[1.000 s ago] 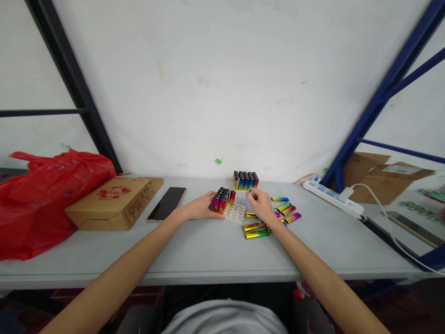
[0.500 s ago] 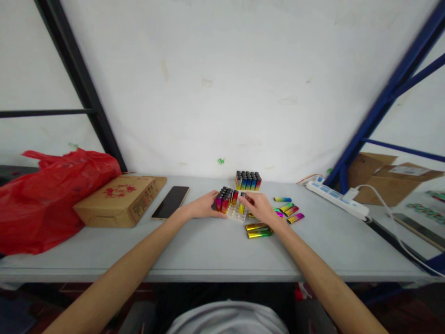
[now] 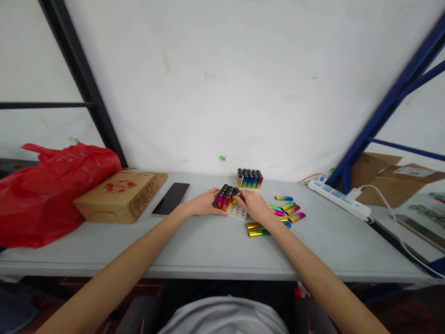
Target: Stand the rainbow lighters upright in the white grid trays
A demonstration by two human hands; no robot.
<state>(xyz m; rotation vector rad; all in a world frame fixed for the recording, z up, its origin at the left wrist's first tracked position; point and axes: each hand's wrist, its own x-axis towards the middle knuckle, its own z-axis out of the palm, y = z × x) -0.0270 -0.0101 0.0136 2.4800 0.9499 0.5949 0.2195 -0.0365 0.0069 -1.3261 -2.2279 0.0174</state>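
Several upright lighters point(image 3: 224, 200) with black tops and shiny coloured bodies stand in a whitish tray point(image 3: 237, 212) with rows of holes. My left hand point(image 3: 206, 204) is closed round the tray's left end, its thumb along the near side. At the tray's right side my right hand point(image 3: 253, 204) pinches a yellow lighter point(image 3: 236, 199) by its dark top, set beside the other lighters; the fingers hide much of it. Loose lighters point(image 3: 289, 207) in metallic colours lie to the right, and gold ones point(image 3: 257, 229) lie nearer me, partly under my right forearm.
A full block of lighters point(image 3: 249, 178) stands near the wall. On the left are a dark phone point(image 3: 172, 198), a cardboard box point(image 3: 114, 197) and a red plastic bag point(image 3: 52, 195). A white power strip point(image 3: 339, 199) with a cable runs along the right.
My right hand has moved left and slightly away from me with the yellow lighter, to the lighters in the tray. My left hand keeps its grip.
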